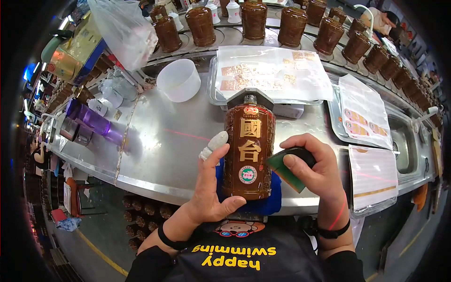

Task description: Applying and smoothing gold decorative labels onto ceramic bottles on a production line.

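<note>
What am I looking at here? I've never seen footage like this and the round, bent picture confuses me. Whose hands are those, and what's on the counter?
It is a single picture from a wide fisheye camera worn on a person's head, looking down, so straight edges curve. The two hands are the wearer's own. The left hand, with a white wrap on one finger, steadies a brown bottle lying on a blue pad on the steel counter. The right hand holds a green scraper-like pad beside the bottle. Further back are a white tub, trays of label sheets and a curved row of similar brown bottles.
</note>
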Demonstrator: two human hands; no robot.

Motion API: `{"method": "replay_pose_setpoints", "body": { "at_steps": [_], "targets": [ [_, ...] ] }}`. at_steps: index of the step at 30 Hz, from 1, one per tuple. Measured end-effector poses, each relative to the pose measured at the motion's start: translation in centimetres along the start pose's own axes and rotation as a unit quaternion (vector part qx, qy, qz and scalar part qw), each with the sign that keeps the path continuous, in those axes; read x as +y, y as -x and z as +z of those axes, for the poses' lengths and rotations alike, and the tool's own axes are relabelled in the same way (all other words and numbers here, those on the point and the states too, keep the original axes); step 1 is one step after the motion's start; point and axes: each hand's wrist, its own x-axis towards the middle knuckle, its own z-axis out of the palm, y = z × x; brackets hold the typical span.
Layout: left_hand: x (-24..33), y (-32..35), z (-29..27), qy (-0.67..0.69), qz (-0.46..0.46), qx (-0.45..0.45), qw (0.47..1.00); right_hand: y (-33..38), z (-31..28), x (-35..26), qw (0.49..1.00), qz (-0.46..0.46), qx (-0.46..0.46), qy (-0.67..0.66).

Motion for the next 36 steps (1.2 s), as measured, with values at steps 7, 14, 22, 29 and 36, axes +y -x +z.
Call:
{"method": "replay_pose_setpoints", "body": {
  "at_steps": [7,14,22,29,36],
  "targets": [
    [0.0,0.2,0.2,-0.009,0.015,-0.001,1.0,0.3,-0.1,-0.3,1.0,-0.005,-0.001,0.011],
    [0.0,0.4,-0.5,0.008,-0.013,0.007,1.0,0.6,0.4,-0.6,0.999,0.021,0.025,0.0],
    [0.4,-0.2,-1.4,0.114,-0.031,-0.003,0.993,2.0,1.6,0.2,0.997,0.057,0.042,-0.038],
    [1.4,-1.2,-0.1,0.175,-0.039,0.005,0.984,2.1,1.0,0.7,0.995,0.026,0.092,-0.03],
    [1.4,-2.3,-1.1,0.106,0.002,0.006,0.994,0.6,0.9,0.0,0.998,-0.025,0.055,0.006]
  ]
}}
